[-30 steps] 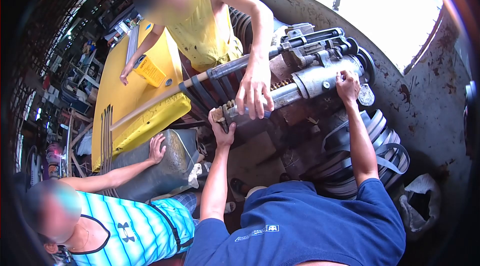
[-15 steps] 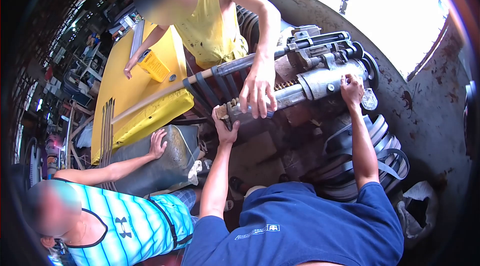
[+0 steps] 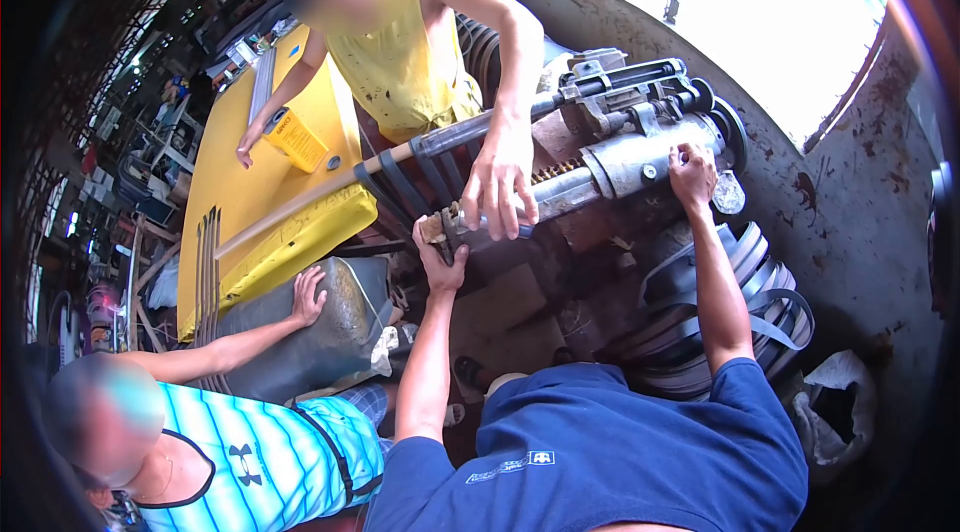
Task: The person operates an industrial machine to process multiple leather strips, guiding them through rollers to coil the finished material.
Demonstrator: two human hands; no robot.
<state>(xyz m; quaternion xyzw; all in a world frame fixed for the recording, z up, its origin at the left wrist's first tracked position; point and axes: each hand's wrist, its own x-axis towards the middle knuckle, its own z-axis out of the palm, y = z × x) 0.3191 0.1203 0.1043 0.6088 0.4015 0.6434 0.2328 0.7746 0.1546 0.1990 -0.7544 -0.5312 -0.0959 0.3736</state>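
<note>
A long grey metal machine lies slantwise in front of me, with a thick cylinder and a brass-coloured threaded or coiled part along its top. My left hand is closed around its near left end, thumb on one side. My right hand rests with curled fingers against the cylinder by its right end, close to a dark wheel. Whatever those fingers hold, if anything, is hidden. Another person's hand hangs over the machine, just right of my left hand.
Across the machine stands a person in a yellow top, beside a yellow table with a yellow container. A person in a striped blue shirt leans on a dark block. Coiled black strips lie at right.
The view has shifted slightly, so most things sit a little further left. My two hands keep their places on the machine. The person in yellow still holds a hand over it.
</note>
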